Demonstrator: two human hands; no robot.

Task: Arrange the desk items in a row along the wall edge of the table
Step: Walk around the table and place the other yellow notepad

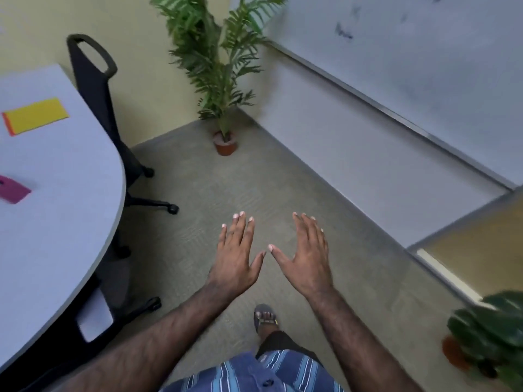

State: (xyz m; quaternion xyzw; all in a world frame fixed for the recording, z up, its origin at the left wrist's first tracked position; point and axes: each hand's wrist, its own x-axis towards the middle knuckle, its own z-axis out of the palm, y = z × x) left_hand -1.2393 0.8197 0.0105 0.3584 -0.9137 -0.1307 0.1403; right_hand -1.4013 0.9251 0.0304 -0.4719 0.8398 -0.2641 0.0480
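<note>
The table is cut off at the frame's left, its magenta item only partly visible beside the yellow pad. Your left hand and right hand hover flat and empty over carpet, right of the table, fingers spread.

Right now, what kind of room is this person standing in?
Probably an office or small meeting room. A big whiteboard hangs on the wall, a black rolling chair sits by a rounded table, and a potted plant stands in the corner on the carpet.
</note>
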